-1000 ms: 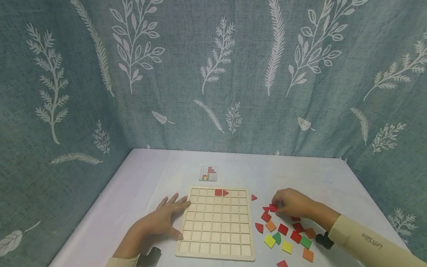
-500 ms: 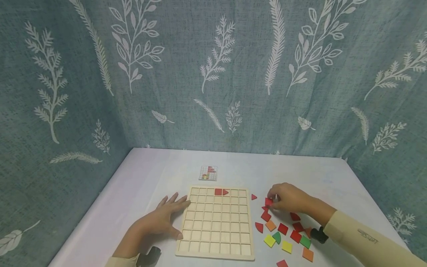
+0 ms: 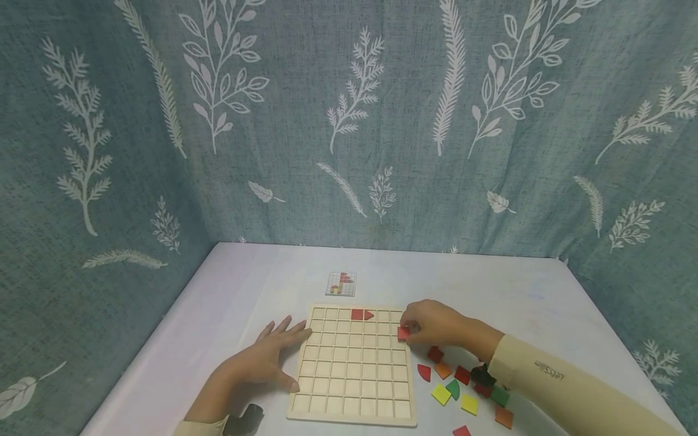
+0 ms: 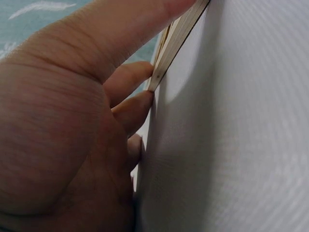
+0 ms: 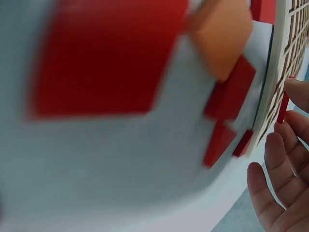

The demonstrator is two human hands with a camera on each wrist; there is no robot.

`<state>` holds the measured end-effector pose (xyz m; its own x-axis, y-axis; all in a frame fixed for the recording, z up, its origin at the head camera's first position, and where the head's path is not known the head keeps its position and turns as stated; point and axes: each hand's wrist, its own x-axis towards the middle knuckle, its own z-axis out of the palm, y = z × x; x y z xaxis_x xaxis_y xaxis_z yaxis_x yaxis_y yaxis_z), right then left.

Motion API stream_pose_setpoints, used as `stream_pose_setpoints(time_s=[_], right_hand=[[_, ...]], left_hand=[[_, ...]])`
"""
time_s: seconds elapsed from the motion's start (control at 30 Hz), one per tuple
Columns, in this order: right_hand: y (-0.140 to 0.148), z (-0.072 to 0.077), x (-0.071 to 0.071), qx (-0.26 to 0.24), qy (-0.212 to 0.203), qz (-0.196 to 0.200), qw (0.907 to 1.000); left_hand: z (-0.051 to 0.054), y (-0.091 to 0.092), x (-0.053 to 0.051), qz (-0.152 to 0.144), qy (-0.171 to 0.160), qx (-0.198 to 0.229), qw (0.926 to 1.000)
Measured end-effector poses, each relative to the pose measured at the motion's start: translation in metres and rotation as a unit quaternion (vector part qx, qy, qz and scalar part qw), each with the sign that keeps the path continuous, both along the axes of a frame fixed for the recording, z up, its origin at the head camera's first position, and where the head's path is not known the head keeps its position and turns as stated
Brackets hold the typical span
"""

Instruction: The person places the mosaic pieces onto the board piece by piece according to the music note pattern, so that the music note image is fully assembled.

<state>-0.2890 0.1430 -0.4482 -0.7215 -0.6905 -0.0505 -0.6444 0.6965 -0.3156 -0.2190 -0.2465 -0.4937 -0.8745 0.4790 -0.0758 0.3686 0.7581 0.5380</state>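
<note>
A light wooden grid board (image 3: 353, 370) lies on the table, with a red square tile (image 3: 357, 314) and a red triangle tile (image 3: 369, 315) side by side in its far row. My left hand (image 3: 260, 362) rests at the board's left side, fingers spread, thumb and fingertips touching the edge (image 4: 174, 46). Over the board's right edge, my right hand (image 3: 437, 324) pinches another red square tile (image 3: 403, 333). The right wrist view shows that held tile (image 5: 284, 105) edge-on between thumb and fingertip.
Right of the board lie loose tiles: a red quarter-circle (image 3: 423, 372), a yellow square (image 3: 441, 394), a green quarter-circle (image 3: 453, 389), an orange square (image 3: 504, 416) and several more. A small pattern card (image 3: 340, 283) lies behind the board. A patterned curtain (image 3: 349, 121) borders the table.
My right hand has carried the red square tile leftward from the loose pieces to the board's right edge. The left hand and the board have stayed in place.
</note>
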Motion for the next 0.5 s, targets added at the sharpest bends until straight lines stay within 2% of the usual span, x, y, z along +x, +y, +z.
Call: stream_pose_setpoints(time_s=[0.07,0.23,0.5], right_hand=[[-0.008,0.000,-0.002,-0.005,0.009,0.018,0.9998],[-0.028,0.001,-0.008,-0.008,0.014,0.032,0.9993],[-0.055,-0.001,-0.016,0.001,0.009,0.026,0.9996]], left_hand=[[0.000,-0.001,0.000,-0.002,0.000,0.001,1.0000],[-0.001,-0.002,-0.001,-0.009,-0.001,0.007,0.9999],[0.000,-0.003,0.000,-0.015,0.004,0.007,0.9999]])
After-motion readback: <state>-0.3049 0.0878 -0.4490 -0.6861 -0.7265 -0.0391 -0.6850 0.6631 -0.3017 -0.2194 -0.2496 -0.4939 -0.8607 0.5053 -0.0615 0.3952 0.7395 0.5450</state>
